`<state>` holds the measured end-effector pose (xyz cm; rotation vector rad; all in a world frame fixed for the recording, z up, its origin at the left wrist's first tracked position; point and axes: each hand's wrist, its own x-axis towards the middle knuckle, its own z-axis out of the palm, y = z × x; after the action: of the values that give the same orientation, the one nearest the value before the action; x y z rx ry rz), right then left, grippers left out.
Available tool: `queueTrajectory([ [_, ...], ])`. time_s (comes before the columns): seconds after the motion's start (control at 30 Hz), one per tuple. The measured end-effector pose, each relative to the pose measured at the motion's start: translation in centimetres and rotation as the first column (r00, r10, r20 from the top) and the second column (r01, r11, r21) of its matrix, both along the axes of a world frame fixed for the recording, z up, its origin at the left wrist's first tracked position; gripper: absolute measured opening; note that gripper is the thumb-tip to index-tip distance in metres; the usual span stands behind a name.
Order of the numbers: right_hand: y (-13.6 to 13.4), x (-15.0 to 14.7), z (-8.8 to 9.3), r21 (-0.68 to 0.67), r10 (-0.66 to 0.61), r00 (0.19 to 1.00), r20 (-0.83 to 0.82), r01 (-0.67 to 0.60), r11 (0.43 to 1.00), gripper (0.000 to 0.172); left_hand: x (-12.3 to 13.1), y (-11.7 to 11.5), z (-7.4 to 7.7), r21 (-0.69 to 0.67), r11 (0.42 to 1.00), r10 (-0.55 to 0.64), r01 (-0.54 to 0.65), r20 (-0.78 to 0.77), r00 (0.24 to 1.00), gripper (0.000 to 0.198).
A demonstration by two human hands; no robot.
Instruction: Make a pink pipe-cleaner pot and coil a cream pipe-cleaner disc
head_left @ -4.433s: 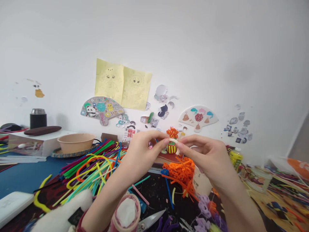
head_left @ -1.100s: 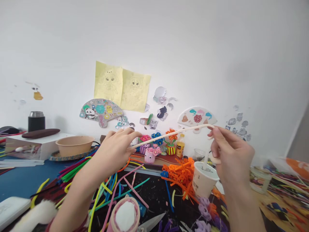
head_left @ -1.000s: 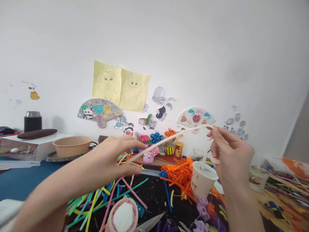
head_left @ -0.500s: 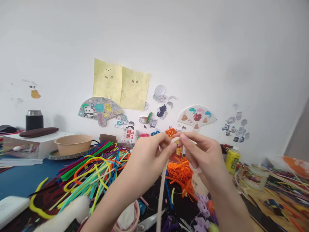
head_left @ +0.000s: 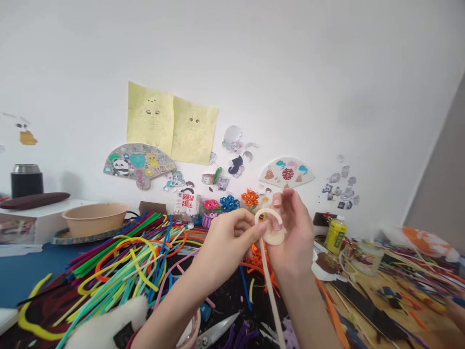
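Observation:
My left hand [head_left: 234, 235] is closed, its thumb and forefinger pinching a cream pipe cleaner [head_left: 269, 281] that is bent into a ring at its upper end. The loose strip runs down from the pinch toward the bottom edge. My right hand [head_left: 293, 228] is close behind and to the right of the ring, palm turned toward me and fingers raised apart. The ring's lower right side lies against this hand, partly overlapping it. Past the hands, shredded orange pipe cleaner pieces [head_left: 256, 264] show on the dark table.
Many coloured pipe cleaners [head_left: 119, 271] spread over the left side. Scissors [head_left: 220, 330] lie near the front. A tan bowl [head_left: 95, 220] stands at the left and a yellow bottle [head_left: 334, 236] at the right. Pipe cleaner flowers [head_left: 229, 202] stand by the wall. A black phone-like slab [head_left: 368, 308] lies right.
The bent end now shows as a wider ring facing me. My right hand has gone from a pinch to raised, parted fingers with the palm visible. The view has shifted right.

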<state>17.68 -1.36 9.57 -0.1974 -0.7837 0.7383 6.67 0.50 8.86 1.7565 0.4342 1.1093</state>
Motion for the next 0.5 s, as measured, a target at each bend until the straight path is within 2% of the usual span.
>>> queueTrajectory([
  [0.13,-0.27,-0.16,-0.04,0.042,-0.058,0.998,0.008,0.058,0.997,0.027,0.31,0.07,-0.48,-0.034,0.999,0.000,-0.001,-0.026,1.000,0.033],
  [0.23,-0.27,-0.15,-0.15,0.051,-0.044,0.999,-0.031,0.045,0.998,0.030,0.54,0.06,-0.72,-0.093,0.994,-0.064,0.060,-0.044,0.997,0.034],
  [0.33,-0.17,-0.20,-0.27,0.062,-0.022,0.999,-0.038,0.024,0.998,0.028,0.64,-0.15,-0.63,-0.155,0.980,-0.127,0.122,-0.023,0.992,0.037],
  [0.5,0.30,0.69,-0.05,0.055,0.026,0.998,0.061,-0.029,0.998,0.022,-0.05,-0.46,0.23,-0.148,0.984,-0.092,0.100,0.060,0.994,0.038],
])
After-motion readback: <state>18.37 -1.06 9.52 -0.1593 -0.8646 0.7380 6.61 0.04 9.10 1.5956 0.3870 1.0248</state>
